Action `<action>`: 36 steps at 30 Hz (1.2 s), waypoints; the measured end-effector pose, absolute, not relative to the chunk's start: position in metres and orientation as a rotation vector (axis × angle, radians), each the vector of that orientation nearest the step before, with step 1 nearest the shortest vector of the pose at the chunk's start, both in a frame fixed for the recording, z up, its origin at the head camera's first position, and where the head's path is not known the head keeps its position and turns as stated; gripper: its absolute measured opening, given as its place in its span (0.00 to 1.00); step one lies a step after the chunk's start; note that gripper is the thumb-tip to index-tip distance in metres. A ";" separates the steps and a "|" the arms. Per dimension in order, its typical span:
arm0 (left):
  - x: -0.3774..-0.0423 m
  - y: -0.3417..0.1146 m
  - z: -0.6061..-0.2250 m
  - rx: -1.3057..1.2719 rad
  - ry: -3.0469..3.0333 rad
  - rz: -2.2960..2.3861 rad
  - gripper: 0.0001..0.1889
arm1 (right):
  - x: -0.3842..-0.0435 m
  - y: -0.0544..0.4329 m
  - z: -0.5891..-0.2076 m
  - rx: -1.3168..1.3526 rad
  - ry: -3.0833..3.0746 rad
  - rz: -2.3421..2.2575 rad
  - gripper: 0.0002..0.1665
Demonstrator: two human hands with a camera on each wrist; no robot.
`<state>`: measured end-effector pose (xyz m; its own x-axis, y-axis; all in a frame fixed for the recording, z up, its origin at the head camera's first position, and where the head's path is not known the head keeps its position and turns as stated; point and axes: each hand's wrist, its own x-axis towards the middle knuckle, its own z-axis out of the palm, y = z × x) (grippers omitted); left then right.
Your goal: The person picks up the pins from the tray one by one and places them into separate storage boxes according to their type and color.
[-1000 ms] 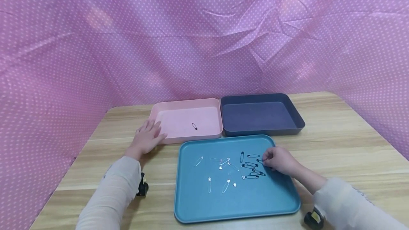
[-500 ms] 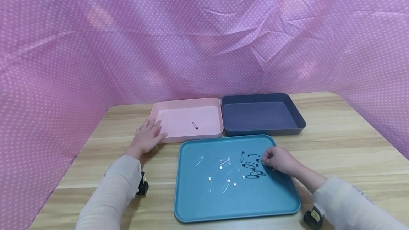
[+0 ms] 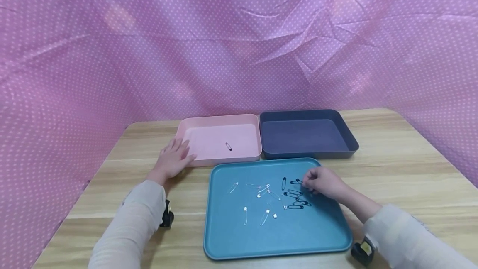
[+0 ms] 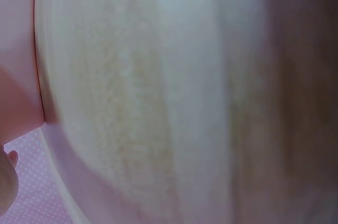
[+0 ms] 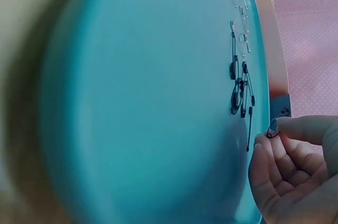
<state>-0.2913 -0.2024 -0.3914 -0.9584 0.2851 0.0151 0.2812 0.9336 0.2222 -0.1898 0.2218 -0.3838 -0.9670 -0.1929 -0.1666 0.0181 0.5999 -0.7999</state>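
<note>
My right hand (image 3: 325, 182) is over the right part of the blue tray (image 3: 242, 240). Its thumb and a finger pinch a black safety pin (image 5: 285, 111), seen in the right wrist view with its ends poking out. Several more black safety pins (image 3: 296, 207) lie in a loose cluster beside and below that hand. Silver safety pins (image 3: 265, 217) are scattered to their left. Fingers spread, my left hand (image 3: 171, 161) rests on the left front edge of the pink tray (image 3: 205, 140). Inside that tray lies one black safety pin (image 3: 228, 147).
A navy tray (image 3: 302, 134) stands at the back, close against the pink one. Both are just behind the blue tray on the wooden table (image 3: 396, 169). Pink dotted cloth (image 3: 239, 53) hangs around the back and sides.
My right hand has shifted slightly up and left and now has a black safety pin lifted in its fingertips near the upper pins. The left hand stays put.
</note>
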 end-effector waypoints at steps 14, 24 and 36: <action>-0.290 -0.202 -0.390 0.417 3.055 0.356 0.36 | -0.202 0.202 -0.369 -0.173 2.572 -1.450 0.04; -0.291 -0.203 -0.390 0.404 3.049 0.360 0.36 | -0.214 0.184 -0.358 -0.189 2.558 -1.505 0.06; -0.291 -0.203 -0.391 0.410 3.051 0.342 0.36 | -0.234 0.163 -0.354 -0.162 2.497 -1.612 0.07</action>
